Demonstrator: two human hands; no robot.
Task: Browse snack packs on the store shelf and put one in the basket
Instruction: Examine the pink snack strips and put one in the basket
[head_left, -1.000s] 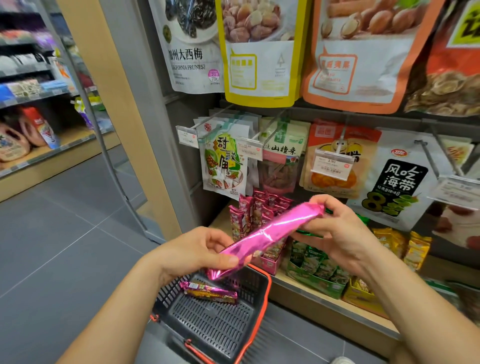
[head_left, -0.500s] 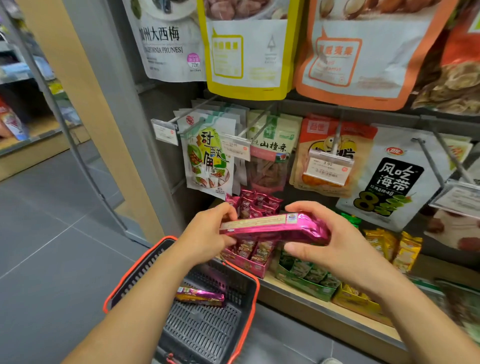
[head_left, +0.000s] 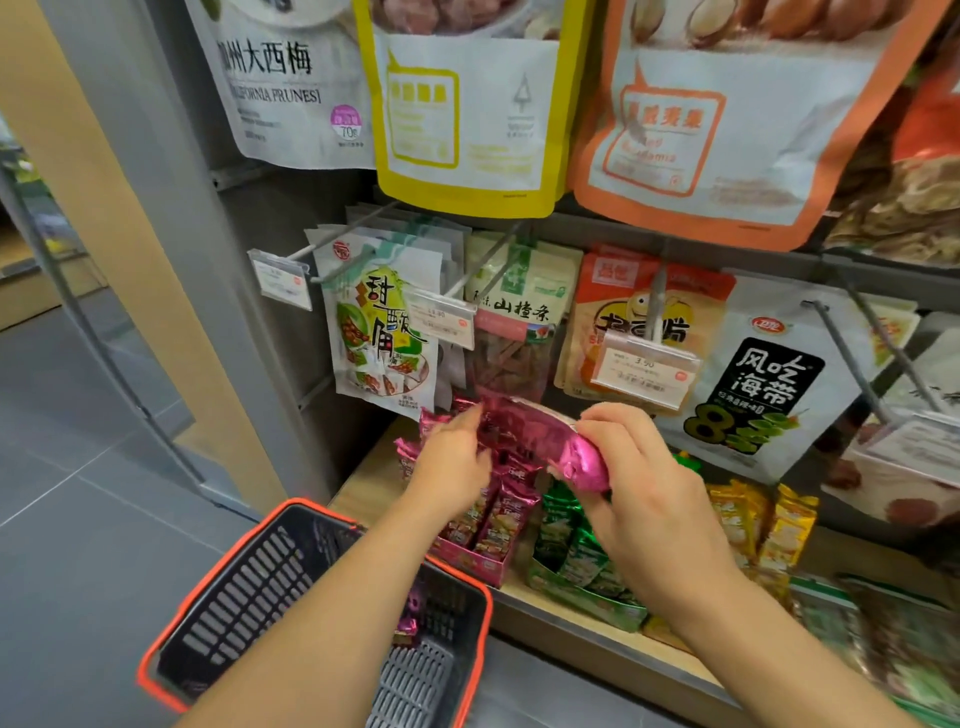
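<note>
Both hands are on one pink pack, held roughly level just above the pink box (an open display carton of matching pink packs, standing on the shelf).

Right hand: fingers and thumb curled round the pack's right end, foil crumpled in the grip.

Left hand: fingertips pinch the pack's left end. Thumb is hidden and the frame is blurred there.

Can't tell whether the pack touches the packs standing in the box.

Basket: below and left of the box, off the shelf, black with a red rim. The left forearm crosses over it. A second pack, also pink, lies in the basket and is mostly hidden by that forearm.

Right of the box, just beside it, is a green box, with yellow packs further right.

Above the box, bags hang on pegs. A price tag sits up and right of it, and a seaweed bag hangs beyond the tag.
</note>
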